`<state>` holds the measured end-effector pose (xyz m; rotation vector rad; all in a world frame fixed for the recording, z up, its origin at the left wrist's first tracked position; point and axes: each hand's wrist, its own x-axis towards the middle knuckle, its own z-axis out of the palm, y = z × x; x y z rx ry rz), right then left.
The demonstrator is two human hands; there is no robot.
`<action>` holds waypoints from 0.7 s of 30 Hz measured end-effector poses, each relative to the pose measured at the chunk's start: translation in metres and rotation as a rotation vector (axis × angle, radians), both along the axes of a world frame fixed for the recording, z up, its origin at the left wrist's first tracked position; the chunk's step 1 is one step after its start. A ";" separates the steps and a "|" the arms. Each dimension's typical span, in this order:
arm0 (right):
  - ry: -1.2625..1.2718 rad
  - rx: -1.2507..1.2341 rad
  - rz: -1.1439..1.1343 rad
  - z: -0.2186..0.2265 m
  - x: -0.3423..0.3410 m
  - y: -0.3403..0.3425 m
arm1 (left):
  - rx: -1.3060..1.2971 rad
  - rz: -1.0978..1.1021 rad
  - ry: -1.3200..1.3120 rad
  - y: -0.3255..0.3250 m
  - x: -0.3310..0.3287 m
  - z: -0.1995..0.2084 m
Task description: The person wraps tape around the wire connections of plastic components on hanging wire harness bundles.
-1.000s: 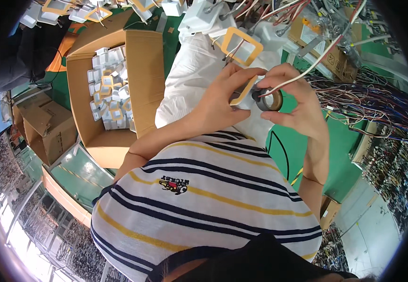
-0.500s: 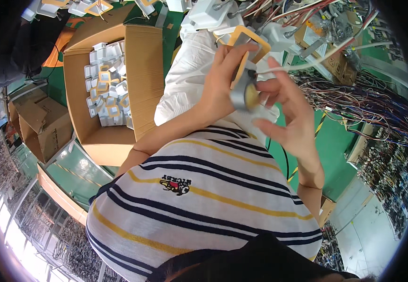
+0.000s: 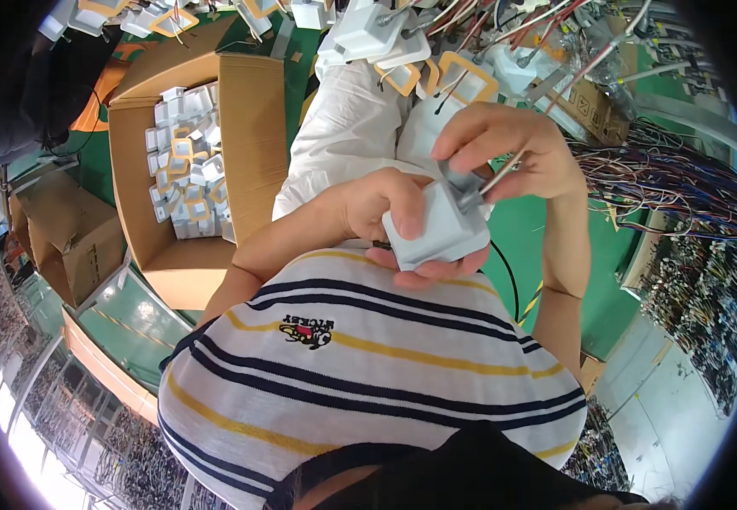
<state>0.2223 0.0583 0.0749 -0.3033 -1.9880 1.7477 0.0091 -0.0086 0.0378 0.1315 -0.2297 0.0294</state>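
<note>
My left hand (image 3: 398,212) is closed around a white square plastic housing (image 3: 436,225), thumb on its upper face and fingers beneath. A pale cable (image 3: 547,110) runs down from the upper right to a grey fitting (image 3: 470,202) on the housing's side. Close by, my right hand (image 3: 521,153) is curled beside the cable and over a grey piece (image 3: 463,180). The fingers partly hide that piece, so its kind is unclear. Beyond my hands, several similar white housings (image 3: 368,30) and orange-edged square frames (image 3: 468,78) lie together.
To the left stands an open cardboard box (image 3: 249,144) filled with white housings (image 3: 186,161). A smaller carton (image 3: 75,229) is farther left. Bundled wires (image 3: 666,178) lie to the right, above the green floor (image 3: 593,246). More cables and housings line the far edge.
The housing in my left hand has come lower and nearer my body, its white face now showing. My right hand has moved up from beside it, its spread fingers now curled by the cable.
</note>
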 end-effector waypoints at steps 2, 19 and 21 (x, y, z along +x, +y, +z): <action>0.024 0.152 0.002 -0.002 -0.003 0.005 | -0.012 -0.016 -0.006 -0.005 0.003 -0.006; -0.471 0.348 -0.034 0.024 -0.013 -0.002 | 0.414 0.389 0.637 -0.002 -0.012 -0.003; -0.471 0.324 -0.086 0.020 -0.013 -0.009 | 0.443 0.397 0.669 -0.001 -0.013 -0.002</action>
